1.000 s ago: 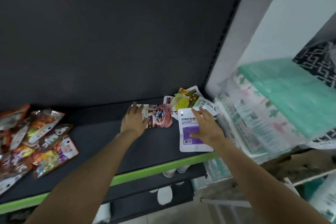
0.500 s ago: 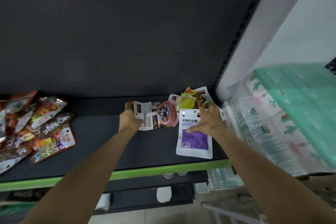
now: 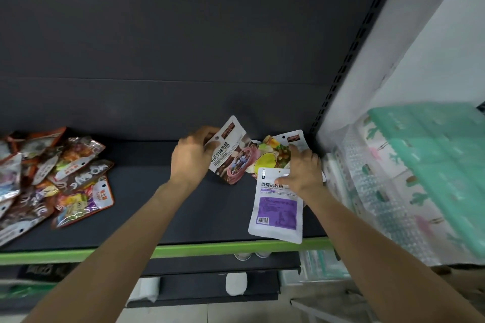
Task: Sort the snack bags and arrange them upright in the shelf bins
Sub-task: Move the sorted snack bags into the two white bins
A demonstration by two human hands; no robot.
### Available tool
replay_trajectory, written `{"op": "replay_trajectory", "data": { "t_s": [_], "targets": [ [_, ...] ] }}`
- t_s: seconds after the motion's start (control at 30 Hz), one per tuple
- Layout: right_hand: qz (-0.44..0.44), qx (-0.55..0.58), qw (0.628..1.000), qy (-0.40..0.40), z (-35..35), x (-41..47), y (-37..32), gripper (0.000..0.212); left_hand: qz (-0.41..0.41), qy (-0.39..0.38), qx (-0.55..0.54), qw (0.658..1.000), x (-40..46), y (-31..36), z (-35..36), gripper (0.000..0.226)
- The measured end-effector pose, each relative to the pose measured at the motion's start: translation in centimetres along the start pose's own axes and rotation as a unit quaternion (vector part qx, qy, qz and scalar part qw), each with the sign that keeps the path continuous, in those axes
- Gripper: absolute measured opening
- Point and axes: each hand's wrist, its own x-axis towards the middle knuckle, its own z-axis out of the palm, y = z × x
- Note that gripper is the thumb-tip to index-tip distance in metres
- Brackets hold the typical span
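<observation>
Head view: left hand [image 3: 190, 158] grips a chocolate candy bag [image 3: 231, 155] by its left edge, tipping it up off the dark shelf [image 3: 162, 207], likely to stand it upright. Right hand [image 3: 301, 170] lies across the top of a purple-and-white bag [image 3: 275, 207], fingers stretched onto a yellow fruit bag [image 3: 273, 152] behind it; whether it pinches either bag cannot be told. Purple bag lies flat, near the green front edge, probably pinned while being sorted. All three bags sit close together at far right of shelf. A loose pile of orange bags [image 3: 52, 178] lies well apart, far left. No bins seen.
</observation>
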Motion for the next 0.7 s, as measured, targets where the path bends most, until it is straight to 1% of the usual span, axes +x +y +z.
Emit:
{"op": "replay_trajectory", "data": {
  "t_s": [0.07, 0.13, 0.2, 0.27, 0.37, 0.47, 0.6, 0.7],
  "targets": [
    [0.014, 0.05, 0.999, -0.006, -0.5, -0.4, -0.3, 0.085, -0.017, 0.007, -0.001, 1.0, -0.1, 0.0, -0.3, 0.018],
    [0.025, 0.106, 0.994, -0.027, -0.8, -0.9, -0.5, 0.066, -0.03, 0.01, 0.001, 1.0, -0.3, -0.2, -0.8, 0.018],
    [0.016, 0.123, 0.992, -0.029, -1.5, -1.4, -0.5, 0.047, -0.036, 0.013, 0.006, 0.999, -0.4, -0.3, -1.5, 0.019],
    [0.005, 0.144, 0.989, -0.023, -2.6, -1.8, -0.7, 0.035, -0.038, 0.017, 0.018, 0.999, -0.7, -0.2, -2.1, 0.019],
    [-0.018, 0.159, 0.987, -0.012, -4.8, -2.7, -1.7, 0.025, -0.027, 0.016, 0.064, 0.997, -1.2, 0.2, -3.4, 0.018],
    [-0.061, 0.142, 0.988, 0.006, -6.6, -4.2, -3.6, 0.014, -0.003, 0.004, 0.114, 0.993, -1.9, 0.6, -5.0, 0.019],
    [-0.115, 0.108, 0.986, 0.045, -8.3, -6.2, -6.5, 0.01, 0.013, 0.018, 0.153, 0.988, -3.3, 0.2, -8.1, 0.02],
    [-0.155, 0.093, 0.981, 0.069, -8.9, -7.5, -9.0, 0.009, 0.028, 0.035, 0.16, 0.986, -4.7, -0.7, -11.0, 0.016]
  ]
}}
